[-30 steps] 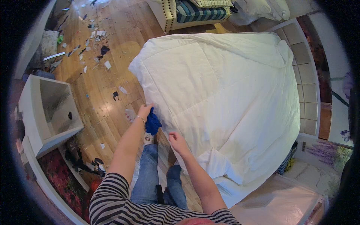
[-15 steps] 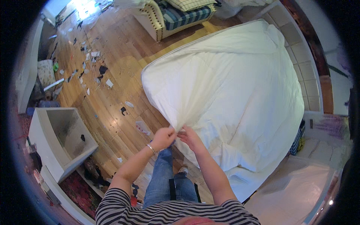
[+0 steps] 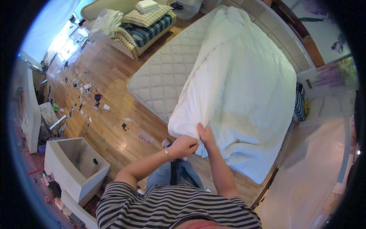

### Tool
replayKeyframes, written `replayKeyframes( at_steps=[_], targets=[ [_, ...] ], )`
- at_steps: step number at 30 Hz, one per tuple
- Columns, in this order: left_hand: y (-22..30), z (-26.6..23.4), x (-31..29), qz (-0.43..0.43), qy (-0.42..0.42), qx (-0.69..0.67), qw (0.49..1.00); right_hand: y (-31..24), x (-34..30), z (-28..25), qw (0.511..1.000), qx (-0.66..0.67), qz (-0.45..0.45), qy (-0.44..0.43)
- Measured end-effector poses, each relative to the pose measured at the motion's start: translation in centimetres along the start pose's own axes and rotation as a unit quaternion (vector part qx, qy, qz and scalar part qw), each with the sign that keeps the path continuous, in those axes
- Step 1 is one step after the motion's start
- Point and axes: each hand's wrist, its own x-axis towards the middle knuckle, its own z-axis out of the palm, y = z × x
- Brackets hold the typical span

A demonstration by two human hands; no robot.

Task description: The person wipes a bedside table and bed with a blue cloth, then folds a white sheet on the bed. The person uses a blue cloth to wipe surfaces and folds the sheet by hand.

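Note:
A large white quilt (image 3: 244, 87) lies bunched over the right part of a bare quilted mattress (image 3: 162, 72). Both of my hands grip its near edge, close together in front of me. My left hand (image 3: 183, 146), with a bracelet at the wrist, is closed in a fist around the cloth. Just to its right, my right hand (image 3: 206, 135) pinches the gathered fabric with the thumb up. Folds run from my hands toward the far end of the mattress. The quilt's near right corner hangs over the mattress edge.
Scraps of paper and dark bits litter the wooden floor (image 3: 114, 118) on the left. A tipped white cabinet (image 3: 72, 168) stands at lower left. Beyond the mattress is a sofa (image 3: 127, 42) with a checked cushion (image 3: 146, 16). Clear plastic sheeting (image 3: 309, 164) covers something at right.
The quilt has been pulled off the mattress's left side toward the right, baring the quilted surface. My hands have moved slightly right, and the view has shifted.

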Motion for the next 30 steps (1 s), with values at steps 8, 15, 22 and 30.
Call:
replayKeyframes(
  at_steps=[8,15,22,30],
  targets=[
    [-8.8,4.7,0.8,-0.411,0.162,-0.551,0.708,-1.0,-4.8,-5.2,0.981,0.194,-0.007,-0.008],
    [-14.3,4.0,5.1,-0.28,0.367,-0.538,0.706,4.3,-5.9,-5.5,0.989,0.132,0.062,-0.007],
    [0.1,-8.4,0.1,-0.092,0.368,0.198,0.904,6.0,-6.4,-2.4,0.997,0.002,-0.028,-0.076],
    [1.3,-1.2,0.1,0.285,0.003,0.41,0.867,-4.1,-3.2,1.1,0.943,0.317,-0.09,0.056]
  ],
)
